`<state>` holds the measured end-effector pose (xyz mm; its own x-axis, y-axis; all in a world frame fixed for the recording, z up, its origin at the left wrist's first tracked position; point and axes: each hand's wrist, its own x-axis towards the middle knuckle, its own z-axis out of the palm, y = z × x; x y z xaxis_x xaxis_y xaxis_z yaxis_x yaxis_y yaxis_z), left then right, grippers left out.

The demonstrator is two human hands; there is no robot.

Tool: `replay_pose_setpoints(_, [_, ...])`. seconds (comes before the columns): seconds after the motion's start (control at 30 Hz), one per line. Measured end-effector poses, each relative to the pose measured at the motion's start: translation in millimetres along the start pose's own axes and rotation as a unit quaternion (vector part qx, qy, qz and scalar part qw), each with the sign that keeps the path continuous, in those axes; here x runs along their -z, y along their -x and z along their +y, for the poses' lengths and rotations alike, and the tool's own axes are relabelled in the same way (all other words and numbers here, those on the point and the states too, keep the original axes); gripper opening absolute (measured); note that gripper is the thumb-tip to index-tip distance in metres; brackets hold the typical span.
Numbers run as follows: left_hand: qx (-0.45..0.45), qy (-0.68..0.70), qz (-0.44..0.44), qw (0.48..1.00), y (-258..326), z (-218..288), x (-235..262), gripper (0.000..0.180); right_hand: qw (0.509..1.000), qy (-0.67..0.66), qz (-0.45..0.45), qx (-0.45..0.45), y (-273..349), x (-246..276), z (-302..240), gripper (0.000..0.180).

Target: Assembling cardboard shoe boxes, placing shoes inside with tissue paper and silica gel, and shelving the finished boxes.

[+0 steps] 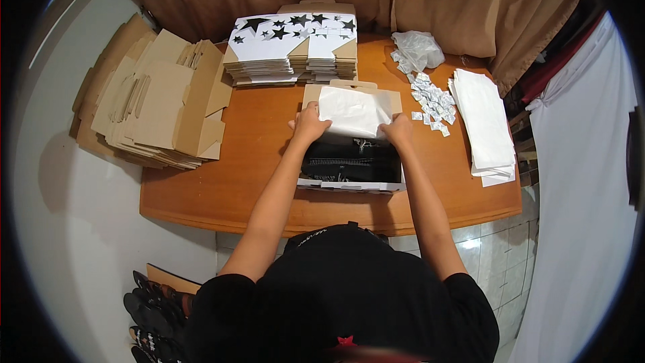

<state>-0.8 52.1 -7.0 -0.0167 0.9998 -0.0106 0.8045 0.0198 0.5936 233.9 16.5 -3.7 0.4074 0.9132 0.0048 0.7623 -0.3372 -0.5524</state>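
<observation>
An open cardboard box (402, 180) stands in front of me on the wooden table, with its brown lid raised at the far side. Black items (349, 161) with pale stitching lie inside; I cannot tell their exact kind. Across the far part of the box, a white paper sheet (353, 111) is stretched between my hands. My left hand (310, 123) pinches its left edge, close to the lid. At its lower right edge, my right hand (398, 129) is closed on the same sheet, above the box's right side.
Flat brown cardboard boxes (151, 107) are stacked at the left. Star-printed white boxes (292, 37) are piled at the back. To the right lie small white packets (433, 101), a clear plastic bag (418, 50) and white paper sheets (482, 117). Dark sandals (151, 312) sit below left.
</observation>
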Motion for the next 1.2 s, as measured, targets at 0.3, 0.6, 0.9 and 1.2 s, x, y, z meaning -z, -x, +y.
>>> replay_pose_setpoints(0.3, [-0.174, 0.209, 0.000, 0.962, 3.4, -32.5, 17.5, 0.014, 0.958, -0.236, 0.027, 0.160, 30.0, 31.3, 27.1, 0.012])
replay_pose_setpoints(0.6, [-0.168, 0.256, 0.031, 0.952, 58.5, -32.9, 33.1, 0.010, 0.929, -0.299, -0.084, 0.201, 56.2, 35.3, 53.3, 0.013])
replay_pose_setpoints(0.9, [0.142, 0.505, -0.109, 0.844, 83.8, -13.2, 56.0, 0.030, 0.916, -0.357, -0.167, -0.072, 83.3, 45.4, 33.7, 0.060])
replay_pose_setpoints(1.2, [0.036, 0.438, -0.119, 0.891, 82.3, -31.8, 58.0, 0.050, 0.930, -0.361, -0.070, -0.028, 92.9, 37.3, 34.6, 0.064])
